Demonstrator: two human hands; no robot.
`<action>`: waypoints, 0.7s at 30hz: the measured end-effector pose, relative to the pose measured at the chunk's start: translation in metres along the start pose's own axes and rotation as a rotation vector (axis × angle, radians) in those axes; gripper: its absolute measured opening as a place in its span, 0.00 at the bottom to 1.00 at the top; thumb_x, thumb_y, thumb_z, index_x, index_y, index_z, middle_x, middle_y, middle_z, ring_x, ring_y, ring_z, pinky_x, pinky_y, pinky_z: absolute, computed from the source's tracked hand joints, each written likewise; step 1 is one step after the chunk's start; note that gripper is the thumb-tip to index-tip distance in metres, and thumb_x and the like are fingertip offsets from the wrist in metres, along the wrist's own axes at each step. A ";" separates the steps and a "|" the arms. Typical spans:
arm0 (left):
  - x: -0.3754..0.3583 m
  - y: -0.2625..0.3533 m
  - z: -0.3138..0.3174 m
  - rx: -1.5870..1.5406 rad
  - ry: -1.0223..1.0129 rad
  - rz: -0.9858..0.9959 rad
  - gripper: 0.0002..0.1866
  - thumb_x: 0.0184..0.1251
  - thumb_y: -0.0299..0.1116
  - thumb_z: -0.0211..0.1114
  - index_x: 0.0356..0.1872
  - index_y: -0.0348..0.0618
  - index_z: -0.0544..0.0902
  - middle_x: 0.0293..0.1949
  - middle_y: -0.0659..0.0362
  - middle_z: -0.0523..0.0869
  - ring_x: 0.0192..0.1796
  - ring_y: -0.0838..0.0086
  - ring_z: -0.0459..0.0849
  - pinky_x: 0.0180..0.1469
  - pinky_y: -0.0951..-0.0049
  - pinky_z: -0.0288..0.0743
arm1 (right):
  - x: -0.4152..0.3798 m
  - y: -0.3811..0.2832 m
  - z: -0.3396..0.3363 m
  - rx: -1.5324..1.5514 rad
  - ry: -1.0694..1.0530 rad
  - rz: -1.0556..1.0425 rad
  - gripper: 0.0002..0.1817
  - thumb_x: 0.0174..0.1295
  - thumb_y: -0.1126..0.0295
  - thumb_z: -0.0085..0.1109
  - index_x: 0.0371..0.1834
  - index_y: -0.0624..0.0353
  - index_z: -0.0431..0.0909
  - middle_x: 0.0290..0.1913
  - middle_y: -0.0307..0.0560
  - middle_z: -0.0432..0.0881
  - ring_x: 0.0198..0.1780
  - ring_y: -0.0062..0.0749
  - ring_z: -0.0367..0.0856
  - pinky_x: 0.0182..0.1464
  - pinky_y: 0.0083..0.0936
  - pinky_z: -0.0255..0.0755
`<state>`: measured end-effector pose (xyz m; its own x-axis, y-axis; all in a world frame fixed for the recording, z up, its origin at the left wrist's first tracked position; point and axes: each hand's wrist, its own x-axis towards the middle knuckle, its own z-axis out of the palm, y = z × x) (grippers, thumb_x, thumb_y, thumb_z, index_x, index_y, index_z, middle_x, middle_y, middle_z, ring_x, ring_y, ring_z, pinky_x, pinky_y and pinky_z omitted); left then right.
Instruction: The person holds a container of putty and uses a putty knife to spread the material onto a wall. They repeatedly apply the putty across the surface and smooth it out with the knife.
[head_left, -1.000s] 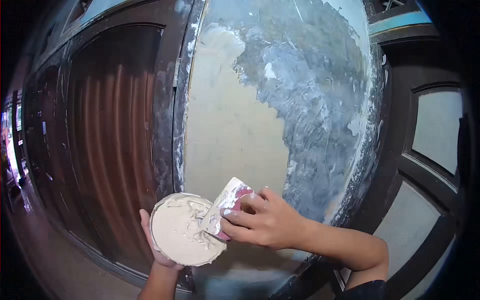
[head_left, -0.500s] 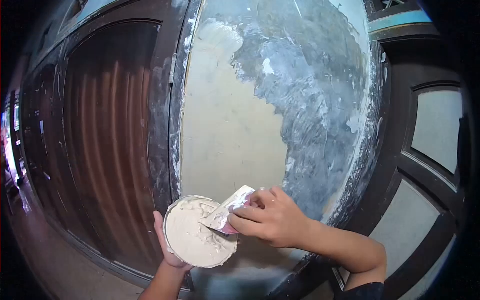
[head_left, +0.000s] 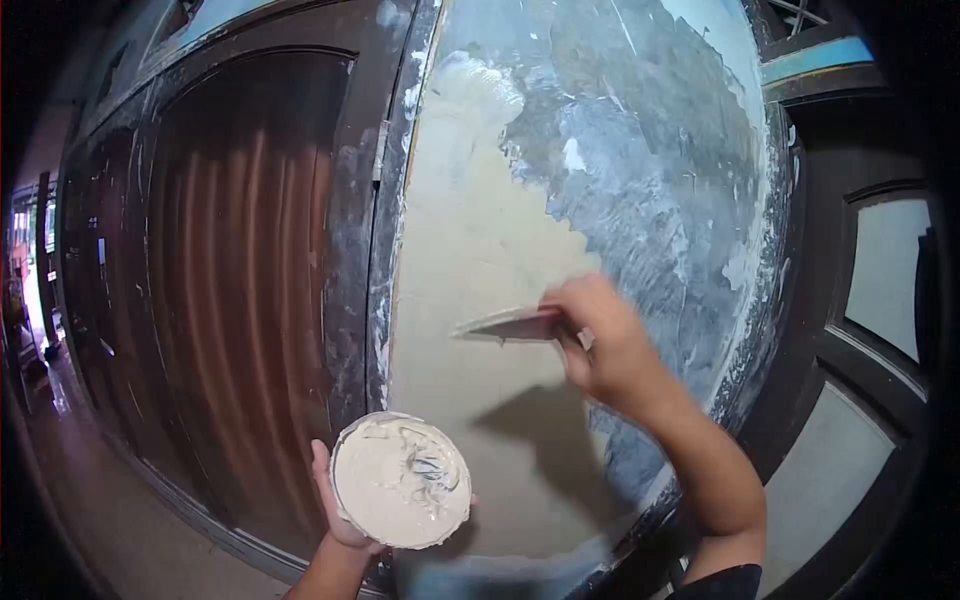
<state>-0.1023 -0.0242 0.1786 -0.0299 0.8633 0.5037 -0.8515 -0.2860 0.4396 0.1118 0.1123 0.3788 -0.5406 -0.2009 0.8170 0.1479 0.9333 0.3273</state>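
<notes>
My left hand (head_left: 343, 505) cups a round tub of cream-coloured putty (head_left: 390, 485) from beneath, its open top facing me. A scooped hollow marks the right half of the putty. Higher up, my right hand (head_left: 605, 335) is closed round the reddish handle of a putty knife (head_left: 510, 326), somewhat smeared by motion. Its blade points left, seen nearly edge-on, with putty along it. Behind the blade stands the wall panel (head_left: 455, 250), coated smooth and cream on its left and lower parts. Bare grey-blue wall (head_left: 650, 200) shows at the upper right.
A dark wooden door (head_left: 240, 270) with a brown curtain behind its pane borders the panel on the left. On the right is another dark frame with pale panels (head_left: 885, 275). The floor (head_left: 130, 470) shows at the lower left.
My right hand has lifted the putty knife out of the tub and up in front of the wall. The tub stays in my left hand, slightly lower in view.
</notes>
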 end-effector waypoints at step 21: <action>-0.028 0.068 -0.073 0.149 0.303 0.359 0.60 0.60 0.89 0.41 0.77 0.45 0.69 0.67 0.35 0.79 0.58 0.21 0.81 0.53 0.13 0.75 | 0.168 0.152 -0.020 -0.392 0.352 0.572 0.38 0.57 0.33 0.68 0.54 0.58 0.85 0.50 0.59 0.89 0.61 0.57 0.80 0.67 0.58 0.62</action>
<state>-0.1975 -0.0375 0.1399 -0.4781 0.7749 0.4134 -0.6758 -0.6252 0.3904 0.0603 0.2145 0.5752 -0.0068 0.1364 0.9906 0.6421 0.7600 -0.1003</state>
